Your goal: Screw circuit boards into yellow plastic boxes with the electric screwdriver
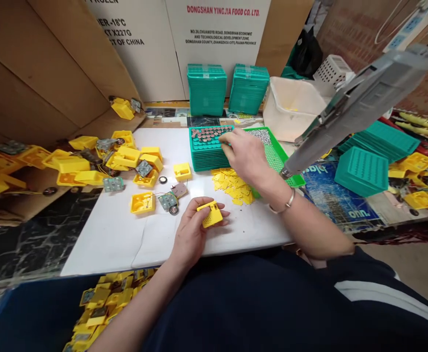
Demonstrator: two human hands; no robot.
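My left hand [193, 227] is closed around a small yellow plastic box [210, 214], held just above the white table [125, 234] near its front edge. My right hand [243, 154] reaches forward over a green tray [204, 151] filled with small round button cells, its fingers pinched together at the tray's right side; what they hold is too small to make out. A pile of small yellow flat pieces [234, 186] lies between the two hands.
Yellow housings and small circuit boards [125, 161] are scattered at left. Stacks of green trays [206, 88] stand at the back, with a white tub [290, 107] beside them. A hanging grey power tool [360, 102] juts in at right. A blue bin [26, 313] with yellow parts sits lower left.
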